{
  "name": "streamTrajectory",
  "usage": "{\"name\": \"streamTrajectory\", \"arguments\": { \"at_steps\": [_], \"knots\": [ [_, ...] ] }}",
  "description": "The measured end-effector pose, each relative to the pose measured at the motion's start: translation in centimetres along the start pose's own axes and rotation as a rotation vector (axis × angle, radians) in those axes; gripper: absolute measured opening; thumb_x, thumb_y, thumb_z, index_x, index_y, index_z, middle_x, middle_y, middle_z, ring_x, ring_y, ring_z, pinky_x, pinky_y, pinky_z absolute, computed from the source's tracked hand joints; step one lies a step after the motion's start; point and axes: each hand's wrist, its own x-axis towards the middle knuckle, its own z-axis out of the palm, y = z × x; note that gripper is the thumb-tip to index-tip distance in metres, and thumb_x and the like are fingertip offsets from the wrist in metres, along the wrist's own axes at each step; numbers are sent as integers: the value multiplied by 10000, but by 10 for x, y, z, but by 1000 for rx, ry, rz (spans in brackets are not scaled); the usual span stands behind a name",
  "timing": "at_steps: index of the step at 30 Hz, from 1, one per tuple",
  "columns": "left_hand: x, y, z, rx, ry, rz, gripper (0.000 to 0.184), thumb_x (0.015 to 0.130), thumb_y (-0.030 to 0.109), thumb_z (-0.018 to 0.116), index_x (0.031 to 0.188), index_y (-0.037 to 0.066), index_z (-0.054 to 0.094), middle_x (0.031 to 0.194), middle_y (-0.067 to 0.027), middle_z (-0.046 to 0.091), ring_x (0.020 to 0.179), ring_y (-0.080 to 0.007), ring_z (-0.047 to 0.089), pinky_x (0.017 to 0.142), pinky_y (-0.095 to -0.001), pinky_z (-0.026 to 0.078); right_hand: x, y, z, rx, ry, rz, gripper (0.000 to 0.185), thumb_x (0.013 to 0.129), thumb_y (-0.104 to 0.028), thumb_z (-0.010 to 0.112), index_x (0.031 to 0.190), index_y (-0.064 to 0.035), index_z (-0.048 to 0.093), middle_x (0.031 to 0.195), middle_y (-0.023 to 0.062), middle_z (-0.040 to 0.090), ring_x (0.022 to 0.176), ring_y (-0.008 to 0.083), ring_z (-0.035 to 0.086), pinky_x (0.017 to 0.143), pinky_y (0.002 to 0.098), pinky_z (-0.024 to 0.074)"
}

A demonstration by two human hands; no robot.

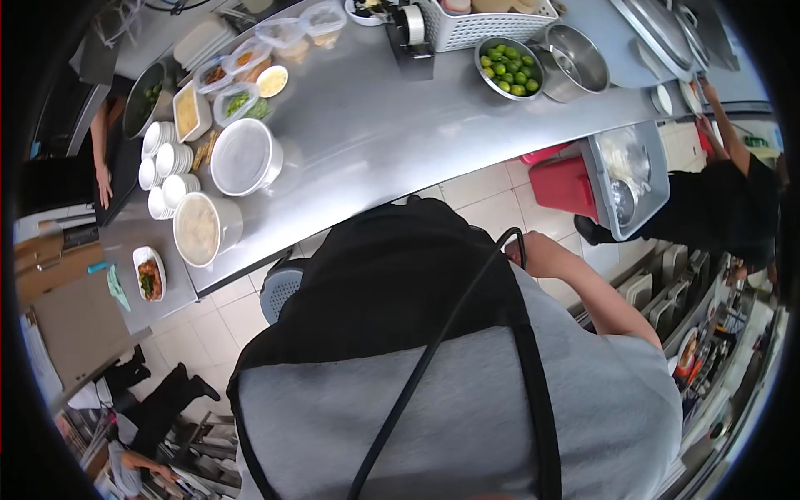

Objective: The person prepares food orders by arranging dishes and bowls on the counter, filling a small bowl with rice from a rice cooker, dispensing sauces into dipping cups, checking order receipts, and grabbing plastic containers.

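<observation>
My right hand point(542, 254) is at the right side of my waist, its fingers curled in beside the loop of a black cable point(433, 342) and the edge of the black apron point(400, 275). What the fingers close on, if anything, is hidden. The cable runs down over my grey shirt point(325, 417). No part of my left hand shows. In front of me is a steel counter point(358, 125), with a lidded white tub point(247, 157) and an open white tub point(200, 229) on its left part.
Stacked white cups point(175, 158) and food containers point(237, 104) stand at the left. A bowl of limes point(509, 68), a steel pot point(575, 62) and a white basket point(483, 29) stand farther right. A grey bin point(637, 179) is below the counter. Other people work at both sides.
</observation>
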Motion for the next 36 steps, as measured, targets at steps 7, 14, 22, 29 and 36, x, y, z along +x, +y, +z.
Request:
{"name": "streamTrajectory", "arguments": {
  "at_steps": [7,14,22,29,36],
  "knots": [
    [4,-2,-3,-74,26,-39,274,813,255,473,944,59,614,883,-128,610,830,-215,566,751,-315,420,-1,1,20,497,-314,-96,143,657,-93,572,754,11,590,665,109,588,623,185,568,571,279,438],
    [-3,13,-15,-84,70,-68,289,818,292,476,940,71,618,875,-125,612,832,-207,557,750,-316,413,1,-19,2,517,-199,-91,71,608,-39,570,675,-16,564,595,34,569,563,96,537,535,231,424],
    [19,92,-117,65,195,496,338,881,275,396,922,15,608,946,-153,584,883,-215,521,781,-323,396,16,-25,-45,385,-237,-184,144,729,-122,615,834,-28,583,761,16,584,649,98,516,577,238,416],
    [-54,246,-116,47,-107,2048,114,757,96,577,837,47,641,946,-134,597,640,-153,516,472,-196,399,5,-68,-82,729,10,-733,168,705,-104,645,814,15,600,774,76,593,691,144,536,604,255,413],
    [-78,226,-120,61,-61,2241,76,750,61,546,725,8,594,811,-109,570,660,-180,508,452,-226,378,8,-100,-76,715,86,-788,116,683,-68,650,718,-2,562,684,64,563,626,145,515,563,256,392]
  ]
}}
